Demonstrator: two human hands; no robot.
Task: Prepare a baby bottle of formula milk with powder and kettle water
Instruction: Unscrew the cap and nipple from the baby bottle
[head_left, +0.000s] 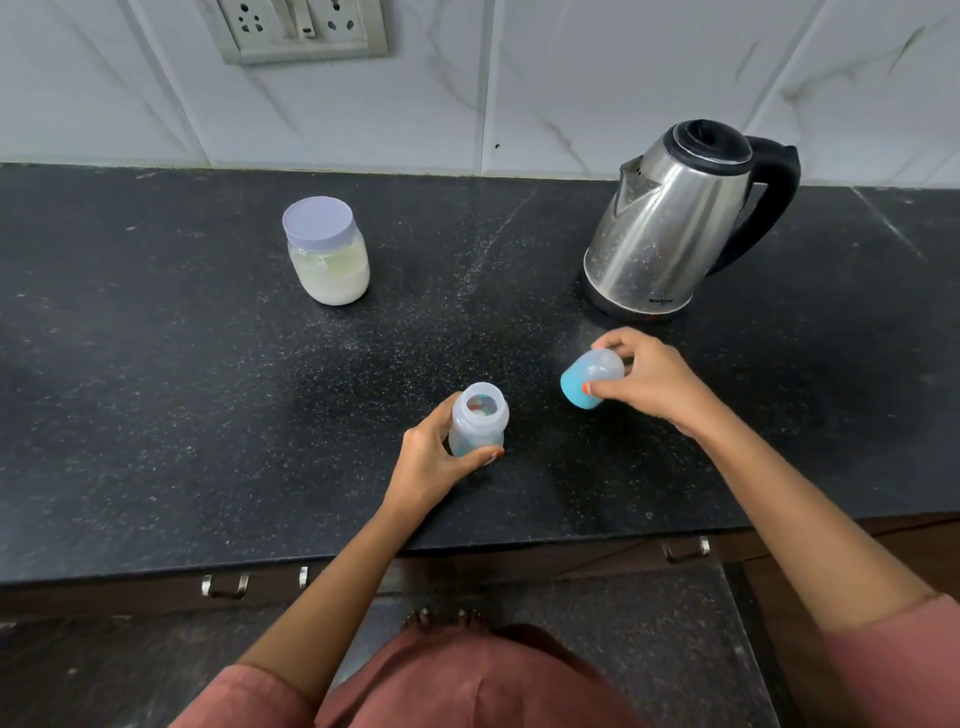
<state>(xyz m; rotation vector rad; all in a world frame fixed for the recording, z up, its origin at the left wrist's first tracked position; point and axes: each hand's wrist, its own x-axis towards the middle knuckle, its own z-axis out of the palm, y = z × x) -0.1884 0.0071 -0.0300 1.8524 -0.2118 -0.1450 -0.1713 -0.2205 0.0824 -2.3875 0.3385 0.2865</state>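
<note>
The bottle (478, 420), translucent plastic, stood upright and uncapped on the black speckled desk (208, 415), the left hand (431, 462) clamped round it. The right hand (647, 382) gripped the tilted blue-collared cap (589, 379). The powder jar (327, 250) and steel kettle (670, 223) stood behind.

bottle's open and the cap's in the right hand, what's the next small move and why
Probably set the blue cap down on the counter to free the right hand. The left hand holds the open bottle, while the powder jar is lidded and the kettle is shut, so either needs a free hand.
</note>
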